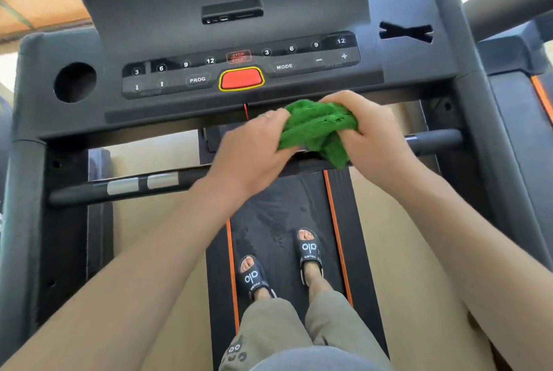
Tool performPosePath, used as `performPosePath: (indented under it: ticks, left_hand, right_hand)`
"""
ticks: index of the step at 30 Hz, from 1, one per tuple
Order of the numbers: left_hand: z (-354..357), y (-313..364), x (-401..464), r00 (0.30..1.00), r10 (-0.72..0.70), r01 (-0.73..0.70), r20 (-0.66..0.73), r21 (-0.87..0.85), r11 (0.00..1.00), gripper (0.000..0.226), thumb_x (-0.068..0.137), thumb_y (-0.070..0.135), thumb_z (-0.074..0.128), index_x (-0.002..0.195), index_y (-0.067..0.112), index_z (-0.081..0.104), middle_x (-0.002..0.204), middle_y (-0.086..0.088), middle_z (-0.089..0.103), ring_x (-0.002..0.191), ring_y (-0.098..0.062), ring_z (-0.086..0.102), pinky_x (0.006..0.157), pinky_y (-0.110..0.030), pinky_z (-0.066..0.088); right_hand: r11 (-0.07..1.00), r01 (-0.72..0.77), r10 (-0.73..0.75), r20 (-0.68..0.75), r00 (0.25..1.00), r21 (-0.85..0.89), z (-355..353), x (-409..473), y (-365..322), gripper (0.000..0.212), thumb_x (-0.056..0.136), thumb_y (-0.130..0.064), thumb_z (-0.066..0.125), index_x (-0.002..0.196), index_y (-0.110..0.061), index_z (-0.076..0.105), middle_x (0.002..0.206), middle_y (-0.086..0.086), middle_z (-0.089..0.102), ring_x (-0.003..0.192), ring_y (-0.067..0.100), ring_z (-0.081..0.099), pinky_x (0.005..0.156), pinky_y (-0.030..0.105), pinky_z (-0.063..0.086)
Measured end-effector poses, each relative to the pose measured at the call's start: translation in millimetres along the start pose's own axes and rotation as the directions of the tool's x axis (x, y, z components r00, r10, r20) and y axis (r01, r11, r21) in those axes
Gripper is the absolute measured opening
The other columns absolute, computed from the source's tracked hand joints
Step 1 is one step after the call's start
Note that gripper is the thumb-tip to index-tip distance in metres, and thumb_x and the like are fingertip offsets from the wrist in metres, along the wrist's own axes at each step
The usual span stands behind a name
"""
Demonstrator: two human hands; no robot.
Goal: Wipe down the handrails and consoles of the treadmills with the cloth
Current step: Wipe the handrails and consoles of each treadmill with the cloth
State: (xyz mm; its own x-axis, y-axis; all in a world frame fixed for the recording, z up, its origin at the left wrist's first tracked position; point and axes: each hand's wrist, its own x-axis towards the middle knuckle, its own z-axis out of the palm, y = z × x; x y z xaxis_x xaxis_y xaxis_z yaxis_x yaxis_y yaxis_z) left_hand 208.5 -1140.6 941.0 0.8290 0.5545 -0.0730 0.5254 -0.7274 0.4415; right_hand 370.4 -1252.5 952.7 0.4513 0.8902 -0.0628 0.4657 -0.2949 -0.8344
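Observation:
A bunched green cloth [317, 128] hangs between both hands, just below the front edge of the dark grey treadmill console [239, 71]. My left hand [254, 152] pinches its left side. My right hand [368, 131] grips its right side from above, fingers curled over the fabric. A short black handrail [125, 188] with silver sensor plates juts in from the left upright. The matching right handrail [434, 140] shows only past my right hand. The console carries numbered keys and a red stop button [241, 78].
A round cup hole [74, 81] sits at the console's left end, a cross-shaped slot [405, 32] at its right. My feet in black slides [309, 251] stand on the black belt [284, 209] with orange stripes. A second treadmill [520, 50] stands to the right.

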Motion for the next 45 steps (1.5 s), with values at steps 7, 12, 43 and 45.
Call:
performPosePath:
  ticks: [7, 12, 43, 45]
  left_hand:
    - [60, 14, 10, 0.918, -0.021, -0.115, 0.395, 0.317, 0.941, 0.101, 0.083, 0.08, 0.043, 0.154, 0.011, 0.025, 0.141, -0.011, 0.05, 0.122, -0.031, 0.053, 0.1, -0.044, 0.044]
    - [48, -3, 21, 0.877, -0.107, 0.025, 0.469, 0.177, 0.984, 0.06, 0.081, 0.074, 0.053, 0.113, 0.024, 0.044, 0.108, 0.006, 0.057, 0.103, -0.022, 0.06, 0.074, -0.039, 0.044]
    - [86, 33, 60, 0.914, -0.172, 0.047, 0.367, 0.327, 0.944, 0.023, 0.073, 0.031, 0.069, 0.093, 0.023, 0.061, 0.086, -0.001, 0.066, 0.079, -0.031, 0.066, 0.064, -0.032, 0.04]
    - [74, 36, 73, 0.807, -0.225, 0.098, 0.547, 0.25, 0.963, 0.029, 0.066, 0.031, 0.074, 0.089, 0.021, 0.06, 0.084, 0.0, 0.064, 0.076, -0.028, 0.062, 0.064, -0.031, 0.044]
  right_hand:
    - [0.761, 0.335, 0.027, 0.543, 0.839, -0.555, -3, -25, 69, 0.091, 0.073, -0.026, 0.068, 0.154, -0.009, 0.03, 0.159, 0.006, 0.034, 0.149, 0.027, 0.026, 0.124, 0.04, 0.016]
    - [0.686, 0.379, 0.012, 0.53, 0.848, -0.621, -7, -6, 69, 0.081, 0.07, -0.03, 0.074, 0.143, -0.014, 0.04, 0.129, 0.003, 0.055, 0.121, 0.028, 0.052, 0.101, 0.037, 0.039]
    - [0.632, 0.195, 0.303, 0.47, 0.829, -0.75, -1, 39, 75, 0.028, 0.067, -0.029, 0.071, 0.091, -0.022, 0.058, 0.068, -0.007, 0.053, 0.063, 0.022, 0.054, 0.055, 0.028, 0.033]
    - [0.559, 0.237, 0.103, 0.35, 0.931, -0.795, -11, 19, 100, 0.028, 0.069, -0.02, 0.07, 0.093, -0.021, 0.056, 0.074, -0.004, 0.058, 0.072, 0.028, 0.059, 0.06, 0.032, 0.033]
